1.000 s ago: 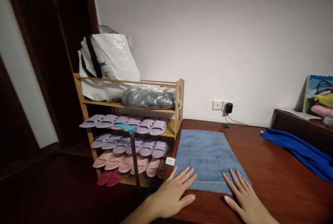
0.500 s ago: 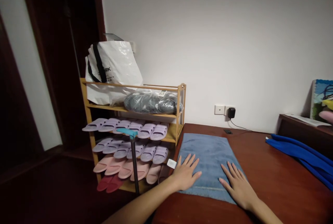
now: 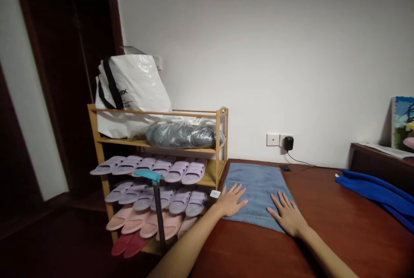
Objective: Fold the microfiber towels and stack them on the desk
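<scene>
Head view: left hand [image 3: 231, 201] palm down on the blue-grey cloth [image 3: 255, 181], fingers spread, straight, released. Right hand [image 3: 287, 215] same pose on the cloth's right part, fingers splayed flat and ungrasped, thumb angled in toward the left hand. Can't tell pressure on either. Cloth lies flat on the reddish-brown desk [image 3: 343, 226], directly under both sets of fingers; much of it extends past the fingertips toward the wall [image 3: 242, 54]. Stitched hem [image 3: 258, 217] crosses between the hands, on the wearer's side of the fingertips. White label [image 3: 215, 193] just left of the left fingers, by the cloth's edge. Beyond the right fingertips: small black desk fitting [image 3: 285, 168], and above it a black power adapter [image 3: 289, 143] in the wall socket [image 3: 281, 140], cable [image 3: 304, 163] trailing right. Well right of the right fingers: bright blue fabric [image 3: 375, 192] in a long heap. Left of the left fingers: wooden shoe rack [image 3: 218, 140] with white bag [image 3: 136, 82], plastic-wrapped grey bundle [image 3: 181, 133], lavender slippers [image 3: 194, 172], pink slippers [image 3: 132, 222], red slippers [image 3: 135, 245] lowest. Teal-topped black pole [image 3: 159, 213] upright in front of it.
</scene>
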A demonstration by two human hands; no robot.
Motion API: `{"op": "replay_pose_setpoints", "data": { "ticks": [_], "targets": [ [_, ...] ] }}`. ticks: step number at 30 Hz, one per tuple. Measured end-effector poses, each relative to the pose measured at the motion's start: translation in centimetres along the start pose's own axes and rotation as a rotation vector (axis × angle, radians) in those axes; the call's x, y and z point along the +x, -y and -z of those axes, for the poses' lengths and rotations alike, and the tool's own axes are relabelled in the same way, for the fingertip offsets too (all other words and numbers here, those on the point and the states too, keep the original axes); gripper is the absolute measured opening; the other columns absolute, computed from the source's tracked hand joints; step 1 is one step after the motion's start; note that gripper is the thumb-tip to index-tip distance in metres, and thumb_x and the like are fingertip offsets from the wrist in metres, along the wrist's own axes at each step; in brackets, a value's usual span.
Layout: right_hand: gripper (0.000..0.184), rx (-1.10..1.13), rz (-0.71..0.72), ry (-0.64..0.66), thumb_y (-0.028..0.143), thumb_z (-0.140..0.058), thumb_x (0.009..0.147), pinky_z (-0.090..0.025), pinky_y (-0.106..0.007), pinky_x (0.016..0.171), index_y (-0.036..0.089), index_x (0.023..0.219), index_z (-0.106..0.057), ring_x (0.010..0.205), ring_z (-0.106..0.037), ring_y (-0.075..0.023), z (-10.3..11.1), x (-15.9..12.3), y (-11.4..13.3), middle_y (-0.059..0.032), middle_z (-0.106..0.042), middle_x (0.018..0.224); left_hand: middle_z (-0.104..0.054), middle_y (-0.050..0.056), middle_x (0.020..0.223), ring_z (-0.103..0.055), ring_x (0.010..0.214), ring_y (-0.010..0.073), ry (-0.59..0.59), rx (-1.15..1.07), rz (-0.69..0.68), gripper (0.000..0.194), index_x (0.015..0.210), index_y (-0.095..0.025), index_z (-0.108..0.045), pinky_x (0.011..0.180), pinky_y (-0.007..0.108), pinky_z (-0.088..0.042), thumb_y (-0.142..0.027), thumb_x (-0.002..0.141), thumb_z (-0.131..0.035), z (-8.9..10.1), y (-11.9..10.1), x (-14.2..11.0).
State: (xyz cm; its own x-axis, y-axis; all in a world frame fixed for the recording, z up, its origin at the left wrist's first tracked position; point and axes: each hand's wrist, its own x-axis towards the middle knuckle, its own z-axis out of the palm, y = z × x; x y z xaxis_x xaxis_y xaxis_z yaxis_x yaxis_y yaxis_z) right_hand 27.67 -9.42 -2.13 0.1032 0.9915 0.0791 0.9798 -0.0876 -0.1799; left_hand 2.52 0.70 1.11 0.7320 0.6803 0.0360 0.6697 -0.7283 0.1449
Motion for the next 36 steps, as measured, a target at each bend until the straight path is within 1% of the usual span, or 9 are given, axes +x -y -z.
{"op": "replay_pose_setpoints", "data": {
  "ticks": [8, 12, 16, 20, 23, 27, 32, 34, 36],
  "targets": [
    [0.086, -0.013, 0.011, 0.018, 0.078, -0.010, 0.080, -0.012, -0.044, 0.113, 0.025, 0.146, -0.020, 0.140, -0.003, -0.0248, -0.4, 3.7, -0.4, -0.0062, -0.008, 0.153, -0.016, 0.006, 0.154, -0.010, 0.141, 0.0246, -0.014, -0.005, 0.019, 0.065, 0.147, -0.028, -0.021, 0.108, 0.058, -0.005, -0.064, 0.092, -0.016, 0.0, 2.1, 2.4],
    [0.086, -0.029, 0.006, 0.016, 0.078, -0.009, 0.080, -0.013, -0.044, 0.113, 0.023, 0.146, -0.020, 0.140, -0.005, -0.0242, -0.6, 5.2, -0.4, -0.0078, -0.010, 0.152, -0.020, 0.006, 0.153, -0.014, 0.140, 0.0238, -0.030, -0.005, 0.024, 0.064, 0.145, -0.029, -0.026, 0.108, 0.056, -0.009, -0.064, 0.092, -0.020, 0.1, 2.8, 3.4],
    [0.082, -0.051, -0.001, -0.024, 0.075, -0.012, 0.082, -0.013, -0.042, 0.113, 0.024, 0.145, -0.023, 0.140, -0.009, -0.0234, -0.4, 5.5, 0.1, -0.0077, -0.014, 0.152, -0.023, 0.007, 0.152, -0.016, 0.140, 0.0237, -0.124, 0.007, 0.084, 0.062, 0.147, -0.025, -0.023, 0.110, 0.053, -0.010, -0.058, 0.094, -0.023, 0.3, 2.3, 3.4],
    [0.077, -0.053, -0.052, -0.114, 0.069, -0.012, 0.087, -0.006, -0.046, 0.113, 0.021, 0.146, -0.021, 0.141, -0.007, -0.0226, 0.1, 4.0, 0.2, -0.0100, -0.015, 0.151, -0.013, 0.011, 0.154, -0.007, 0.141, 0.0230, -0.242, 0.021, 0.184, 0.062, 0.149, -0.018, -0.010, 0.111, 0.049, -0.005, -0.051, 0.097, -0.016, 0.3, 2.0, 2.0],
    [0.074, -0.037, -0.044, -0.135, 0.068, -0.012, 0.087, -0.006, -0.043, 0.114, 0.024, 0.146, -0.019, 0.141, -0.004, -0.0195, 0.1, 2.0, -0.6, -0.0059, -0.011, 0.153, -0.017, 0.012, 0.153, -0.012, 0.140, 0.0240, -0.208, 0.010, 0.207, 0.066, 0.148, -0.016, -0.018, 0.111, 0.046, -0.014, -0.055, 0.095, -0.018, -0.2, 2.5, 0.5],
    [0.072, -0.006, -0.027, -0.070, 0.068, -0.015, 0.087, -0.016, -0.042, 0.113, 0.027, 0.144, -0.027, 0.140, -0.012, -0.0186, -0.5, 0.2, -1.6, -0.0024, -0.018, 0.151, -0.021, 0.008, 0.152, -0.016, 0.140, 0.0228, -0.142, -0.015, 0.196, 0.064, 0.144, -0.019, -0.033, 0.110, 0.040, -0.019, -0.058, 0.093, -0.023, -0.9, 3.2, -0.8],
    [0.071, 0.003, 0.000, -0.058, 0.068, -0.013, 0.086, -0.013, -0.042, 0.114, 0.030, 0.145, -0.023, 0.140, -0.009, -0.0162, -0.3, -0.4, -2.1, 0.0018, -0.014, 0.152, -0.020, 0.006, 0.153, -0.014, 0.140, 0.0230, -0.138, -0.026, 0.229, 0.062, 0.144, -0.021, -0.033, 0.110, 0.043, -0.018, -0.055, 0.094, -0.024, -1.0, 2.9, -0.8],
    [0.069, -0.005, -0.006, -0.071, 0.068, -0.012, 0.086, -0.013, -0.041, 0.114, 0.033, 0.145, -0.021, 0.140, -0.008, -0.0151, 0.3, -1.3, -4.0, 0.0043, -0.013, 0.152, -0.020, 0.007, 0.153, -0.014, 0.140, 0.0238, -0.135, -0.029, 0.241, 0.061, 0.144, -0.021, -0.033, 0.109, 0.045, -0.019, -0.055, 0.094, -0.025, -0.9, 2.7, -0.8],
    [0.069, -0.024, -0.066, -0.096, 0.067, -0.012, 0.086, -0.016, -0.046, 0.113, 0.033, 0.145, -0.021, 0.141, -0.009, -0.0174, 1.2, -3.0, -7.9, 0.0029, -0.013, 0.152, -0.020, 0.006, 0.153, -0.015, 0.140, 0.0237, -0.136, -0.033, 0.242, 0.060, 0.144, -0.022, -0.033, 0.109, 0.047, -0.019, -0.055, 0.094, -0.025, -0.8, 2.7, -0.7]
  ]
}}
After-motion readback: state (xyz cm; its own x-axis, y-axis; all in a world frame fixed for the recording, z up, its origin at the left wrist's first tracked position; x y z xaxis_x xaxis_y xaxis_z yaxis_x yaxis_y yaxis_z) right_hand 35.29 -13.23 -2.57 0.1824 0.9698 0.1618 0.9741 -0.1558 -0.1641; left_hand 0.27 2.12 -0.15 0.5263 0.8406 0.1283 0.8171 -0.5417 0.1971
